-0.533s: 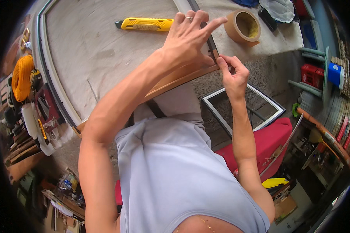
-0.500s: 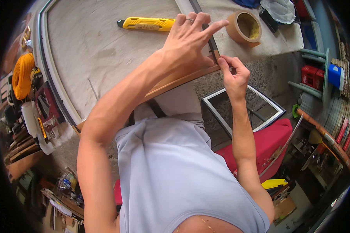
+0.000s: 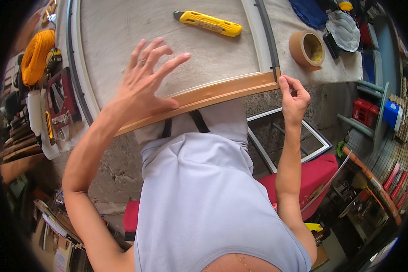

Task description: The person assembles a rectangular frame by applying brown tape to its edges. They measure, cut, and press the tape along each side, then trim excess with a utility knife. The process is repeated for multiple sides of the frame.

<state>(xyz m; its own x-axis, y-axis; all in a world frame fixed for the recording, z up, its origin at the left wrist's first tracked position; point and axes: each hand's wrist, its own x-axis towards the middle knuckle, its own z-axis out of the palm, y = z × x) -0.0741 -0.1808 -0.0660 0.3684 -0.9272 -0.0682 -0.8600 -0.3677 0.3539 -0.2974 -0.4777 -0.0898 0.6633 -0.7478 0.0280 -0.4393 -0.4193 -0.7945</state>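
A large picture frame lies face down on a grey carpeted table, its near rail covered with brown tape. My left hand rests flat on the near rail and backing with fingers spread, a ring on one finger. My right hand pinches the frame's near right corner, fingers curled at the end of the brown rail. A yellow utility knife lies on the backing board beyond my left hand. A roll of brown tape stands on the table just past the right rail.
Tools, a red case and an orange coil lie left of the frame. A smaller white frame leans below the table by a red stool. Blue cloth and a white dish sit at the far right.
My left hand slid left along the near rail, away from the right corner. My right hand stays at the corner. The view has shifted so the frame sits lower.
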